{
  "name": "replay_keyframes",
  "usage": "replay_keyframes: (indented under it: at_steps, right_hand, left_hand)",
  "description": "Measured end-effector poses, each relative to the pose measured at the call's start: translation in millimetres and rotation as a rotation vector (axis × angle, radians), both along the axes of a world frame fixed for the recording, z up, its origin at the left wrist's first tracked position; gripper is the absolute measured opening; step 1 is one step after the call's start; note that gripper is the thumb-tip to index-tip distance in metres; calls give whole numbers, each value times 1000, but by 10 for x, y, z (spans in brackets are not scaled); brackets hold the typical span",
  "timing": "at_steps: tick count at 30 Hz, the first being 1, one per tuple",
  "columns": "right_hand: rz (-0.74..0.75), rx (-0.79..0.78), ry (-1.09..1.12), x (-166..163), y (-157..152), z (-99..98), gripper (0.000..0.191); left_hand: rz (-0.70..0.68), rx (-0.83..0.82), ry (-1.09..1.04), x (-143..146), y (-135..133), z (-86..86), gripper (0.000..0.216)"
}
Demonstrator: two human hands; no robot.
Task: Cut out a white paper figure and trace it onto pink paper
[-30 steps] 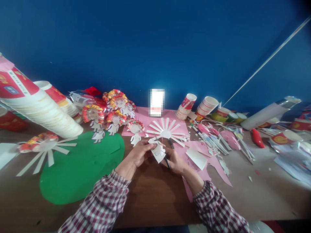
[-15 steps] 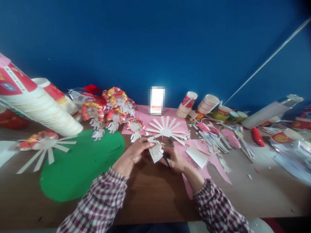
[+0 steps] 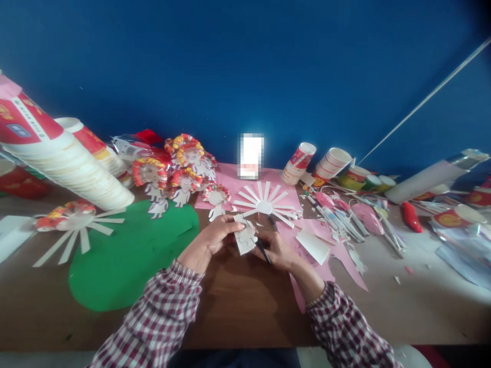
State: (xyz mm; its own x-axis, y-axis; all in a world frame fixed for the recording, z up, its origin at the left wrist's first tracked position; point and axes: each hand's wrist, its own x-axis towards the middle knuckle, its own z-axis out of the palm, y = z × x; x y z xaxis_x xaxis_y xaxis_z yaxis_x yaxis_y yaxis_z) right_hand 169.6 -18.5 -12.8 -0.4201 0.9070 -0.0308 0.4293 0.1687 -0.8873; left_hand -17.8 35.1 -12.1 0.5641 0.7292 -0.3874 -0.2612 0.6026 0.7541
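Two-Handed Hold

Your left hand (image 3: 213,237) pinches the paper (image 3: 244,241), which bears a drawn outline, above the bench (image 3: 238,312); your right hand (image 3: 283,251), just beside it, curls around a dark tool (image 3: 263,252), probably scissors. For control, grip near the line and turn the paper rather than the tool, keeping fingertips clear. The leaning cups (image 3: 76,163) carry printed characters, too blurred to read.

PLACE: paper-craft workspace, whether in a home or a classroom cannot be told | SIGNS: tabletop (image 3: 238,317) spread with cutout figures (image 3: 182,197), green sheet (image 3: 130,266), pink sheet (image 3: 226,180), pens (image 3: 334,224), scraps (image 3: 357,259), stacked cups (image 3: 332,164) | BACKDROP: blue wall (image 3: 245,66)
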Motion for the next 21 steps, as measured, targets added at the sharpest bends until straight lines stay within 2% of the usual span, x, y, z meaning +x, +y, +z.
replay_keyframes:
  at_steps: [13,21]
  right_hand:
    - [-10,-11,4,-11,-19,31,22]
    - [-35,-21,78,-19,-22,-18,22]
  left_hand:
    - [32,-14,37,10,2,-15,24]
    - [38,-3,11,11,-5,-9,21]
